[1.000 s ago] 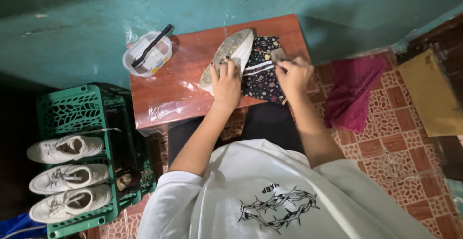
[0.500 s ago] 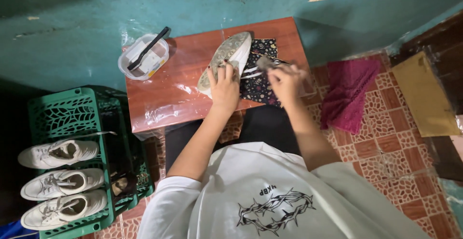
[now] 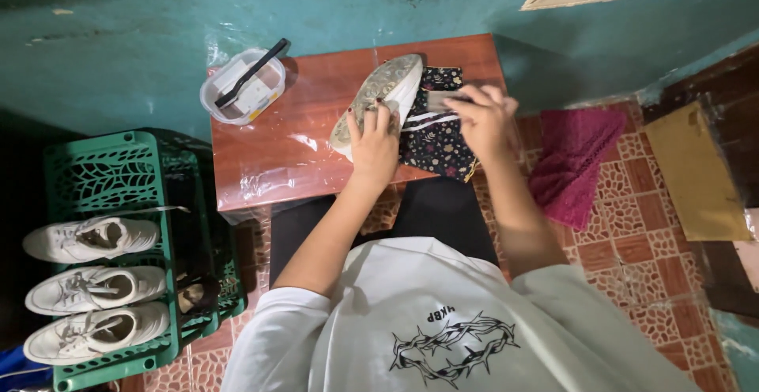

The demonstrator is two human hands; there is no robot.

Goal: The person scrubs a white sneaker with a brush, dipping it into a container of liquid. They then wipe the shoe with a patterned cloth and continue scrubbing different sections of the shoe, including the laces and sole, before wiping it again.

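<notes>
Lying sole-up on the bench (image 3: 300, 139), a white shoe (image 3: 379, 101) is gripped by the closed left hand (image 3: 373, 140); a small brush (image 3: 443, 101) is clasped in the right hand (image 3: 484, 119) above a dark floral cloth (image 3: 439, 143).

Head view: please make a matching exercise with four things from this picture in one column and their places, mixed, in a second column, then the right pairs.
Things
1. shoe
2. black brush
3. three white sneakers
4. magenta cloth

Places
A. on the tiled floor, right of the table
B. across the clear plastic tub
C. sole up on the table, under the left hand
D. on the green crate

Pairs: 1-C, 2-B, 3-D, 4-A
</notes>
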